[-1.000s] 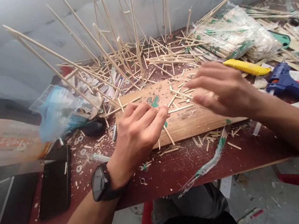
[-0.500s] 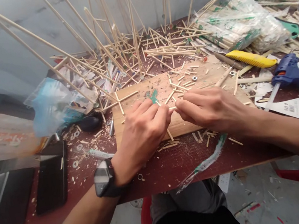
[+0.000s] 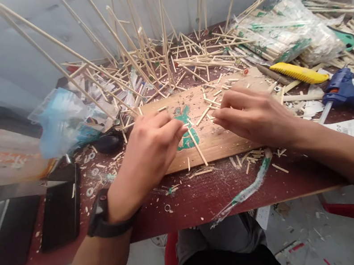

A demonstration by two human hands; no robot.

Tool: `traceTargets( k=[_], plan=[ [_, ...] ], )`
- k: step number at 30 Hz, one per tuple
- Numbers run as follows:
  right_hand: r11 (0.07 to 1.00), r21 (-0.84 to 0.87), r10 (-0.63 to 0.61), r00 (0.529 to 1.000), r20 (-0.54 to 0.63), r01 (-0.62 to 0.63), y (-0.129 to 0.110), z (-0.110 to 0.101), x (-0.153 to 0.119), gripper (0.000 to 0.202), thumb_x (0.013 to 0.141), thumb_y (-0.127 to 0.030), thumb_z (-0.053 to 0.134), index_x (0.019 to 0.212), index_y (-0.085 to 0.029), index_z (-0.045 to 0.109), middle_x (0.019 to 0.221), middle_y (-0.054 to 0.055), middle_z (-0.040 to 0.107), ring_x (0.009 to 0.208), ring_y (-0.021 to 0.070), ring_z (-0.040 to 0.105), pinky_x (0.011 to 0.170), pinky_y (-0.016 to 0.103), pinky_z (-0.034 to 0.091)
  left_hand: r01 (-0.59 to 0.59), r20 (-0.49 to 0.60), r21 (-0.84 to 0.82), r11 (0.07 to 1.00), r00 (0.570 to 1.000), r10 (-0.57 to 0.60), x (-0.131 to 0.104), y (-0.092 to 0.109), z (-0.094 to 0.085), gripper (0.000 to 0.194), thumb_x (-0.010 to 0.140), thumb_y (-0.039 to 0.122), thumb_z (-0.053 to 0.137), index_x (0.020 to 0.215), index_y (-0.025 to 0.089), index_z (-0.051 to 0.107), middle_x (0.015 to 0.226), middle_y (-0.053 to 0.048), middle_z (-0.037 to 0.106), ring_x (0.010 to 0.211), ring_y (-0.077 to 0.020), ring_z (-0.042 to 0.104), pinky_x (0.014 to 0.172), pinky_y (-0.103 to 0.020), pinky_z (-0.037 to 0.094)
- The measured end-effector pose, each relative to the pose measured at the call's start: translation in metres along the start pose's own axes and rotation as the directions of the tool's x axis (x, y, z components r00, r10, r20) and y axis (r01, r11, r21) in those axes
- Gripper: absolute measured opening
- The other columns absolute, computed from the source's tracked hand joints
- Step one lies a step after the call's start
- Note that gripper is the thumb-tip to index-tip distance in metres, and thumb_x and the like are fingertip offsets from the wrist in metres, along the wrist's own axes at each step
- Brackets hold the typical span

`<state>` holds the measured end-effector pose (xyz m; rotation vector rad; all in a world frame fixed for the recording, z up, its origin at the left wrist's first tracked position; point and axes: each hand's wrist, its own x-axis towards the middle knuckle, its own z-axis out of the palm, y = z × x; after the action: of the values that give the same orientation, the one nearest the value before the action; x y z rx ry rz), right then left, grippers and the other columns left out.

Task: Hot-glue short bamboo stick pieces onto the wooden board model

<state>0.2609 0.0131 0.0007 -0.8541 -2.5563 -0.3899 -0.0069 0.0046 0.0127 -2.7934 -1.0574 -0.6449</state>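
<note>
My left hand (image 3: 155, 143), a black watch (image 3: 104, 214) on its wrist, is closed in a pinch above the left part of the wooden board (image 3: 233, 141). A pale bit of thin wooden stick shows at its fingertips. Opposite it, my right hand (image 3: 251, 113) also pinches, thumb against forefinger, with a short stick end at the tips that is partly hidden. Between the hands, a longer thin stick (image 3: 197, 147) lies slanted across a green patch (image 3: 188, 142) on the board. Several short cut sticks (image 3: 204, 115) lie near my right fingertips.
Tall stick frames (image 3: 164, 30) rise behind the board amid scattered sticks. To the right are a yellow-handled cutter (image 3: 299, 72), a blue glue gun (image 3: 342, 89) and bagged sticks (image 3: 275, 30). A black phone (image 3: 59, 211) lies left; a plastic wrapper (image 3: 252, 190) lies in front.
My hands, which met at a short stick over the board, have moved apart, the left one to the left and the right one slightly right. The green patch shows more fully between them.
</note>
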Motion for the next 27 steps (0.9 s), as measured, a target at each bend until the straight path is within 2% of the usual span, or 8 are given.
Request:
traceTargets(
  k=[3,6,11,13,17,27],
  plan=[
    [0.997,0.062,-0.057,0.998,0.042,0.054,0.001,0.003,0.001,0.031,0.114,-0.02,0.049,0.095,-0.014,0.074,0.091,0.01,0.067,0.083,0.019,0.052,0.075,0.033,0.044,0.03,0.077,-0.013,0.999,0.997,-0.029,-0.003,-0.01,-0.002,0.026,0.11,0.023,0.06,0.089,0.016,0.074,0.085,-0.007,0.071,0.081,-0.0232,0.064,0.075,-0.037,0.047],
    [0.988,0.123,-0.111,0.988,0.106,0.098,-0.004,0.009,0.004,0.031,0.114,-0.024,0.049,0.1,-0.014,0.076,0.092,0.01,0.067,0.085,0.0203,0.052,0.078,0.035,0.042,0.02,0.194,-0.027,0.999,0.981,-0.014,-0.005,-0.009,-0.003,0.029,0.109,0.024,0.06,0.085,0.017,0.074,0.084,-0.006,0.07,0.083,-0.0247,0.066,0.077,-0.039,0.045],
    [0.979,0.167,-0.144,0.98,0.138,0.12,-0.008,0.014,0.007,0.027,0.113,-0.021,0.052,0.097,-0.015,0.074,0.095,0.01,0.068,0.088,0.0206,0.051,0.081,0.035,0.041,0.081,0.305,-0.131,0.988,0.952,-0.038,-0.005,-0.008,-0.007,0.01,0.104,0.024,0.068,0.1,0.017,0.075,0.095,-0.006,0.074,0.093,-0.0262,0.071,0.083,-0.039,0.049],
    [0.975,0.184,-0.155,0.977,0.149,0.127,-0.007,0.014,0.007,0.026,0.111,-0.016,0.051,0.095,-0.015,0.072,0.094,0.009,0.067,0.086,0.02,0.05,0.08,0.034,0.04,0.101,0.298,-0.196,0.975,0.954,-0.039,-0.005,-0.01,-0.009,0.004,0.101,0.018,0.068,0.098,0.017,0.071,0.092,-0.004,0.074,0.089,-0.0231,0.07,0.081,-0.035,0.049],
    [0.969,0.184,-0.188,0.973,0.133,0.162,-0.007,0.013,0.006,0.023,0.11,-0.015,0.051,0.097,-0.015,0.07,0.097,0.009,0.067,0.088,0.0213,0.05,0.081,0.035,0.039,0.102,0.261,-0.294,0.95,0.965,-0.023,-0.004,-0.009,-0.01,0.014,0.097,0.008,0.061,0.089,0.019,0.061,0.082,0.001,0.068,0.075,-0.0166,0.065,0.071,-0.028,0.046],
    [0.973,0.152,-0.196,0.968,0.156,0.173,-0.012,0.013,0.009,0.013,0.108,-0.018,0.06,0.1,-0.015,0.069,0.101,0.011,0.068,0.091,0.0239,0.052,0.083,0.037,0.041,0.089,0.219,-0.317,0.944,0.976,-0.018,-0.001,-0.008,-0.007,0.011,0.098,0.01,0.06,0.093,0.02,0.058,0.082,0.002,0.069,0.072,-0.0144,0.064,0.068,-0.026,0.046]
  ],
)
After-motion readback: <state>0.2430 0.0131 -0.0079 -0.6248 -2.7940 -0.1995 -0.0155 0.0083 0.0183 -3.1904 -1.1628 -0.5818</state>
